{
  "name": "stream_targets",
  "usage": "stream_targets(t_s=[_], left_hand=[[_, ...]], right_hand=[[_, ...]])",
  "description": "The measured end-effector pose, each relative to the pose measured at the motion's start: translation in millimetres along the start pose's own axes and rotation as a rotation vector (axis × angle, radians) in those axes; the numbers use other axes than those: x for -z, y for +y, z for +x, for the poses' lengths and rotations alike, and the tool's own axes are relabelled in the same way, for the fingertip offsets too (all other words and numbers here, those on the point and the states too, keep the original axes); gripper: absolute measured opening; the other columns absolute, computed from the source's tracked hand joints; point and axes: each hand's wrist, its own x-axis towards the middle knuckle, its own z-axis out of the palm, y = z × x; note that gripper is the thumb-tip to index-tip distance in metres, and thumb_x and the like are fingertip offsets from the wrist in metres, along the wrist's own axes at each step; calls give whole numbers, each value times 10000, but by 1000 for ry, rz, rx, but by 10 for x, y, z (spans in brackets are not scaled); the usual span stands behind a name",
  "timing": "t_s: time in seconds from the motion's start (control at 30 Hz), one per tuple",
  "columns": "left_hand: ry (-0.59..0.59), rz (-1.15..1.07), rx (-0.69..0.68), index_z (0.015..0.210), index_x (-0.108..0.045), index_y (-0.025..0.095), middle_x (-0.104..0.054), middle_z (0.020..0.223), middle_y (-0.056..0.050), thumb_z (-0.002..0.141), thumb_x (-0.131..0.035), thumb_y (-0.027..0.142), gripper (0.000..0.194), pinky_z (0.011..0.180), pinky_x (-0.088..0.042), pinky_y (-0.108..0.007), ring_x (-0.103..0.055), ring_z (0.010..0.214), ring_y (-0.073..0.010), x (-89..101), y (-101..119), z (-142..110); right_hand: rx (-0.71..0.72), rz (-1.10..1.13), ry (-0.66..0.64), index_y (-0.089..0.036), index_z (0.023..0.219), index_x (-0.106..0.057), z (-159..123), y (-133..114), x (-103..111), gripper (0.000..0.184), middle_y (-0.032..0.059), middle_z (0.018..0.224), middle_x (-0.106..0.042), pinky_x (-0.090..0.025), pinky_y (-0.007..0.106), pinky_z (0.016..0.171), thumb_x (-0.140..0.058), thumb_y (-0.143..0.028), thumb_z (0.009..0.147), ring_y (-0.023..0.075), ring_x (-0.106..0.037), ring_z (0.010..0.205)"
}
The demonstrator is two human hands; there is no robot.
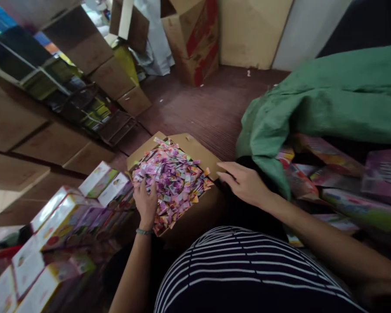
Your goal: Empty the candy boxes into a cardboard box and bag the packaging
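Note:
An open cardboard box (192,145) sits on my lap, heaped with several small pink, purple and yellow sachets (176,178). My left hand (145,201) rests on the near left part of the heap, fingers curled into the sachets; a green band circles its wrist. My right hand (241,181) lies on the box's right flap, fingers stretched out flat toward the sachets and holding nothing. Below the hands shows my striped shirt (244,269).
White and pink cartons (55,217) are stacked at the left. A green sack (316,104) lies at the right over colourful packets (345,191). Brown cardboard boxes (195,39) stand at the back and along the left wall. Dark red floor (208,104) stretches ahead.

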Motion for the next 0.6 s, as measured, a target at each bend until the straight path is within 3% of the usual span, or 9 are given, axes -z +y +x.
stream_targets(t_s=[0.1, 0.2, 0.33, 0.47, 0.53, 0.6], left_hand=[[-49, 119, 57, 1397, -551, 82, -524, 1385, -264, 917, -560, 448, 604, 1121, -351, -535, -472, 1328, -368, -44, -455, -196], [-57, 192, 114, 1458, -495, 113, -395, 1506, -276, 910, -567, 502, 676, 1135, -324, -558, -369, 1410, -399, -160, -676, -151], [-218, 269, 184, 1463, -502, 225, -284, 1599, -221, 892, -569, 557, 664, 1082, -355, -630, -288, 1443, -451, -427, -892, -16], [-455, 191, 89, 1384, -565, 166, -544, 1389, -207, 886, -610, 456, 578, 1063, -423, -506, -495, 1300, -351, -814, -1064, -331], [-466, 134, 42, 1341, -582, 102, -597, 1285, -208, 897, -593, 419, 544, 1061, -426, -459, -548, 1222, -319, -964, -1088, -604], [-418, 121, 59, 1286, -615, 98, -570, 1311, -223, 898, -585, 413, 501, 1069, -408, -486, -525, 1245, -340, -1041, -1068, -834]], right_hand=[[51, -53, -193, -187, 1461, -506, 671, -154, -734, 453, 99, 1458, -488, -423, 423, 1116, -383, -336, 1052, 271, -474, 1327], [172, -188, -270, -213, 1500, -468, 1222, -371, -1463, 487, 128, 1524, -393, -353, 475, 1145, -456, -391, 1046, 334, -361, 1394], [385, -301, -397, -258, 1381, -595, 1531, -640, -2246, 460, 100, 1587, -286, -238, 623, 1142, -578, -488, 983, 421, -210, 1434], [333, -398, -456, -205, 1226, -687, 1456, -450, -2587, 351, 113, 1510, -397, -304, 584, 1103, -628, -420, 955, 407, -237, 1403], [239, -416, -397, -192, 1258, -663, 1444, -269, -2628, 351, 130, 1450, -455, -365, 534, 1061, -568, -395, 989, 383, -281, 1370], [168, -417, -353, -219, 1385, -576, 1529, -158, -2675, 405, 136, 1438, -463, -394, 511, 1029, -504, -375, 1019, 364, -308, 1346]])
